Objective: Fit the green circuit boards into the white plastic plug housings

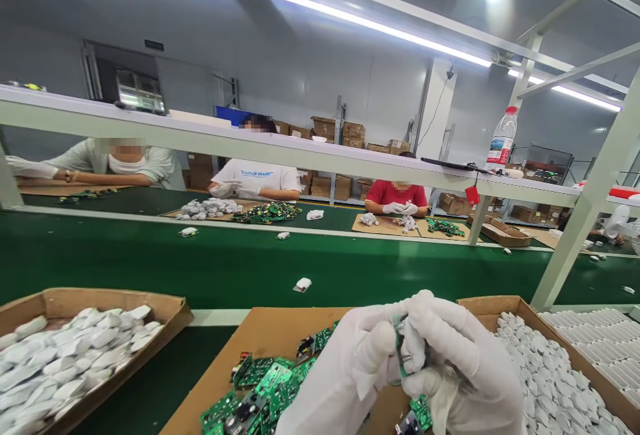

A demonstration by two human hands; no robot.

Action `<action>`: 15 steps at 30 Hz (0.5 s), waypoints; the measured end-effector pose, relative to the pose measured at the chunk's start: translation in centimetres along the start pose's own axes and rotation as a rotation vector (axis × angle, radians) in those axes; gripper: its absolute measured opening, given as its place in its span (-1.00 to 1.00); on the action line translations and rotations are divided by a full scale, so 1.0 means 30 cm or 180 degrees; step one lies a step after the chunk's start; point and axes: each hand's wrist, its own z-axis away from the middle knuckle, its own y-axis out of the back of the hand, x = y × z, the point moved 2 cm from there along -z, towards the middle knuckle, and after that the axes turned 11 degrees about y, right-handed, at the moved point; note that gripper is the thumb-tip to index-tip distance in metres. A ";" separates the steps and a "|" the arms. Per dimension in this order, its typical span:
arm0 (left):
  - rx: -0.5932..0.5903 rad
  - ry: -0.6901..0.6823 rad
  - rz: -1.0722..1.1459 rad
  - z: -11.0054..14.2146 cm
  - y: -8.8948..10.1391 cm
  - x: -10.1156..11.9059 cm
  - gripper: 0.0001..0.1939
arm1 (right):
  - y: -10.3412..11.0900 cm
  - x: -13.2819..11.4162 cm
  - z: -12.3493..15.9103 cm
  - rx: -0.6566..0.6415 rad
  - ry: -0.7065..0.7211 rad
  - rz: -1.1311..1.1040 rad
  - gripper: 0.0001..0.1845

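Note:
My left hand (350,362), in a white glove, pinches a small green circuit board (399,347) in front of me, seen nearly edge-on. The gloved fingers of my right hand (465,355) are closed around a soft-looking white piece (413,348) that lies against the board's right face. Much of both items is hidden by my fingers. Under my hands lies a cardboard sheet (220,368), with a heap of green circuit boards (270,385) on its left. To the right of my right hand, a cardboard box (500,303) holds many white pieces (555,382).
Another cardboard box (125,296) with white lumps stands at left. White rectangular casings (595,335) lie in rows at far right. Beyond runs a green conveyor belt (150,262) carrying a white-wrapped board (303,284). Several co-workers sit opposite. A frame post (575,242) rises at right.

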 end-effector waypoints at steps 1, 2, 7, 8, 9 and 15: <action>-0.0034 0.0045 -0.0014 -0.001 0.000 0.001 -0.47 | -0.006 -0.018 -0.002 -0.0003 -0.0396 -0.0246 -0.51; -0.0021 0.0078 -0.0062 -0.002 -0.001 0.003 -0.47 | -0.010 -0.033 -0.005 -0.0009 -0.0702 -0.0396 -0.50; 0.0234 0.0048 -0.0189 -0.009 -0.008 0.004 -0.50 | -0.008 -0.041 -0.012 -0.0067 -0.0822 -0.0059 -0.42; 0.0254 0.0069 -0.0172 -0.010 -0.007 -0.001 -0.49 | -0.005 -0.030 -0.008 -0.0083 -0.0826 -0.0046 -0.43; 0.0270 0.0100 -0.0144 -0.011 -0.005 -0.007 -0.46 | 0.001 -0.018 -0.001 -0.0079 -0.0793 -0.0044 -0.46; 0.0454 0.0003 -0.0094 -0.013 0.009 -0.028 -0.43 | 0.058 0.030 0.046 0.0187 0.1043 0.0435 -0.70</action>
